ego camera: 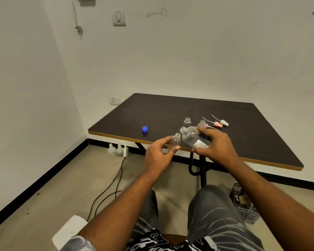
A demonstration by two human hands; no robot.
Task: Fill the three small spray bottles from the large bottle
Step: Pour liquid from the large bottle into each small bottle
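Tilting the large bottle [193,139] slowly will serve you best. Your right hand [217,147] is wrapped round its body, and its mouth is just beside the open neck of the first small bottle [176,140], pinched in your left hand [158,156]. Set neck under mouth first. The second small bottle [187,122] and third small bottle [202,123] stand just behind the large bottle.

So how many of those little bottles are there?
3. The held small bottle is in the left hand at the near edge; the left standing bottle and right standing bottle are on the table behind the large bottle. None look hidden.
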